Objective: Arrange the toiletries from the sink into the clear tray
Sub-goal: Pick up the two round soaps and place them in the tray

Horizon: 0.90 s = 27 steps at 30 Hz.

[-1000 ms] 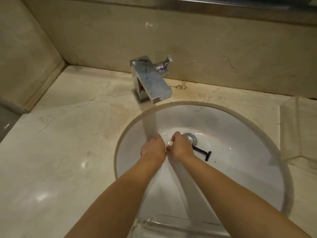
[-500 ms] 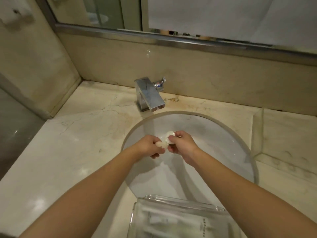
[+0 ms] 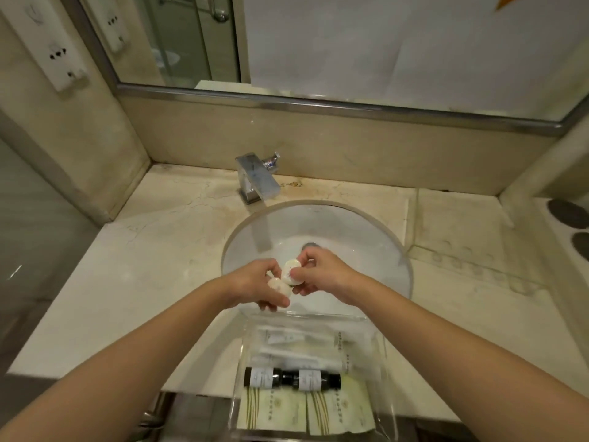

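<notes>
Marble counter surrounds a white sink (image 3: pixel 366 250). Above the sink's near edge, the left hand (image 3: pixel 255 282) pinches one round soap (image 3: pixel 280 286) and the right hand (image 3: pixel 322 272) another (image 3: pixel 291 270). Nearer than the sink sits the clear tray (image 3: pixel 387 362), holding two dark bottles (image 3: pixel 291 378).

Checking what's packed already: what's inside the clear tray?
Inside the clear tray lie two dark bottles, pale green packets and white tubes. Anything beneath these is covered.

Beige marble counter (image 3: pixel 134 275) and walls, a steel-framed mirror (image 3: pixel 350 43) above, wall sockets (image 3: pixel 57 52) at left.
</notes>
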Motion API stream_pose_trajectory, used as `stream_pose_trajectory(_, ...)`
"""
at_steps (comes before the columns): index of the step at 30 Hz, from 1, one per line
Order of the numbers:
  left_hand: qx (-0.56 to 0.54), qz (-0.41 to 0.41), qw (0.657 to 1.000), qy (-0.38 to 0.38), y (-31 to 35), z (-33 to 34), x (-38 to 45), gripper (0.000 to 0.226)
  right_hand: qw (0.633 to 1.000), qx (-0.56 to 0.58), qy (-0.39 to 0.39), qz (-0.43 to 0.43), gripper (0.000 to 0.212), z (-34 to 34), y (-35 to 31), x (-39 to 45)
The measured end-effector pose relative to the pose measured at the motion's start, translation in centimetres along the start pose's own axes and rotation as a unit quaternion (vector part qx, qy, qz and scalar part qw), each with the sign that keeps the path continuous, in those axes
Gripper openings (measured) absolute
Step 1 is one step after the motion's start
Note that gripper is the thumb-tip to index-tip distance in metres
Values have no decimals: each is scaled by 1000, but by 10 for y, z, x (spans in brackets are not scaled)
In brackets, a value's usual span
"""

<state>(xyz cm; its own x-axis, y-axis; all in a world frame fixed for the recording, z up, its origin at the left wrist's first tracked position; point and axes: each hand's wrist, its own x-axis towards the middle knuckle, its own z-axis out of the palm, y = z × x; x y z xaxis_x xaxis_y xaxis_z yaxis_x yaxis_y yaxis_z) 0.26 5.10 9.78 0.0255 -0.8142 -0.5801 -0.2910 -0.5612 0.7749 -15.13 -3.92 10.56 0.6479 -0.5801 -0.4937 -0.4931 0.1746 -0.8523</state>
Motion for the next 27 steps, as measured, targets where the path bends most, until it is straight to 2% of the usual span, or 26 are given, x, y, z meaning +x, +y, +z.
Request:
stream_pose_trajectory(6,-4,0,999,-34,-20,20,-36,22,996,-23,-71,38,12,14,28,-47)
stream_pose_trajectory(11,33,-10,997,-74,-33,35,-59,20,995,-79,-52,26,5,26,49,-78)
stream_pose_trajectory(18,92,-3,994,-61,-54,58,-75,24,990,-130,-27,41,16,52,87,-110)
stream_pose_trajectory(22,149,16,988,-44,-67,70,-81,23,982,-190,8,4,13,61,98,-115)
stream_pose_trajectory(27,247,53,967,-15,-72,81,-84,18,962,-272,-18,-31,9,66,98,-118)
